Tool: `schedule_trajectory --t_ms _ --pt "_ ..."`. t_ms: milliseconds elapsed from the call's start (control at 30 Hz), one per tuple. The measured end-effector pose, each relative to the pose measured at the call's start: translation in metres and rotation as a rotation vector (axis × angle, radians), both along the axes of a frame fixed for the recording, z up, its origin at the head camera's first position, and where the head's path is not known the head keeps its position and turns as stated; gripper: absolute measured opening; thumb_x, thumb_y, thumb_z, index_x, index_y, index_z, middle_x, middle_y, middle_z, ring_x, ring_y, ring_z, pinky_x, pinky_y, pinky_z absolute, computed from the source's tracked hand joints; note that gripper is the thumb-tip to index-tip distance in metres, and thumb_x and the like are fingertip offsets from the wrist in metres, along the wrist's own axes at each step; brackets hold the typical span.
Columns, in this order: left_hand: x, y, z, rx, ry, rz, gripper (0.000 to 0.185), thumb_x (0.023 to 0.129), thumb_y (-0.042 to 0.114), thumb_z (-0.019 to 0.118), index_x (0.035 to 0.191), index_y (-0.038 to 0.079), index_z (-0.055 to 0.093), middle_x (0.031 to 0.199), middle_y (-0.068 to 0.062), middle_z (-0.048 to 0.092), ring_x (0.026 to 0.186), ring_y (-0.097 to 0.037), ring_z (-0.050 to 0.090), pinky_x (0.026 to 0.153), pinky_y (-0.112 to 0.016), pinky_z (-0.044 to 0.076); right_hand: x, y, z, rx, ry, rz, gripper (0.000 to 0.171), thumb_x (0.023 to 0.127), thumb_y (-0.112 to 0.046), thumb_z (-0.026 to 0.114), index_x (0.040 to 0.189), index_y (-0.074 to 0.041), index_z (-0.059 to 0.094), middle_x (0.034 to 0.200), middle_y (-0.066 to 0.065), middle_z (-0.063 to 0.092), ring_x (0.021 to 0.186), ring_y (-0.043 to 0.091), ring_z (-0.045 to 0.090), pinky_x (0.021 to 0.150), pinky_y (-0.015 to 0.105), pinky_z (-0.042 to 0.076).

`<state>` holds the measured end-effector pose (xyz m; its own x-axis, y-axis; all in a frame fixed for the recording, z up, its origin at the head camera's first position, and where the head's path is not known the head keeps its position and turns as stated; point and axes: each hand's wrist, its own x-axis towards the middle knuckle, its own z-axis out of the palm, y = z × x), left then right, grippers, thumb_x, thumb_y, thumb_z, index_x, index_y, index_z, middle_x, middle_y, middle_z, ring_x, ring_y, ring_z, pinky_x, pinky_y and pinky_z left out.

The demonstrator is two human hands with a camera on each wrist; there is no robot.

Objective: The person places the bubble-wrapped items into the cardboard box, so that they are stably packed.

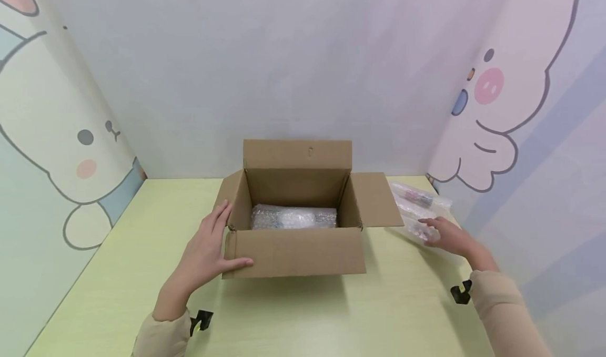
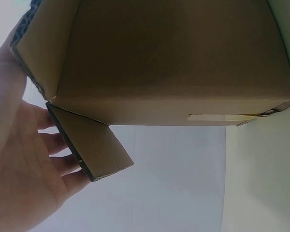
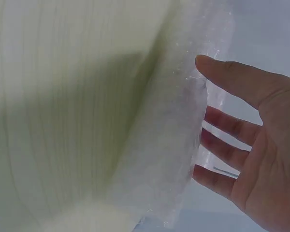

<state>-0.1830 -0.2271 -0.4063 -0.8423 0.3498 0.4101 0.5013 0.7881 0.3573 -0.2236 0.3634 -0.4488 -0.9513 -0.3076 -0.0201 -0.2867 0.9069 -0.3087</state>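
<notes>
An open cardboard box stands near the middle of the pale yellow desk, its front flap, right flap, back flap and left flap all spread outward. Inside it lies a bubble-wrapped bundle with a rounded white patch in the middle; what the wrap covers cannot be made out. Of the two hands, the left hand is spread wide at the box's front left corner, its thumb lying on the front flap and its fingers extended against the outside of the left flap. The right hand holds the near edge of a clear wrapped packet, with the thumb on one face and fingers reaching behind the other. That packet is at the right side of the desk, just beyond the right flap, with pinkish and grey tints showing through the plastic. Both arms wear beige sleeves. Behind the desk hangs a pale backdrop, flanked by cartoon animals.
</notes>
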Motion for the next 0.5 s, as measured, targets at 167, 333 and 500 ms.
schedule_trajectory --t_ms 167,333,500 --pt "0.0004 -0.0001 0.0004 0.002 0.000 -0.001 0.122 0.061 0.052 0.086 0.151 -0.003 0.024 0.154 -0.024 0.028 0.136 -0.042 0.034 0.098 -0.058 0.046 -0.0026 0.0015 -0.0094 0.035 0.025 -0.004 0.062 0.073 -0.015 0.079 0.127 0.005 0.056 0.104 0.029 0.057 0.090 0.036 0.059 0.078 0.052 0.051" --pt "0.0007 0.0000 -0.0001 0.000 0.002 0.002 0.122 0.061 0.051 0.086 0.151 -0.002 0.023 0.154 -0.025 0.028 0.136 -0.042 0.035 0.098 -0.058 0.046 -0.0043 0.0010 -0.0101 0.063 0.021 0.001 0.062 0.074 -0.015 0.078 0.128 0.003 0.055 0.098 0.023 0.062 0.086 0.032 0.060 0.075 0.051 0.052" --pt "0.0008 0.0000 -0.0006 0.003 -0.004 0.002 0.122 0.061 0.051 0.086 0.151 -0.002 0.023 0.154 -0.024 0.028 0.137 -0.042 0.034 0.099 -0.058 0.045 -0.0019 -0.0013 -0.0034 0.065 0.026 -0.002 0.061 0.076 -0.017 0.077 0.129 0.002 0.055 0.099 0.022 0.062 0.084 0.030 0.060 0.073 0.049 0.052"
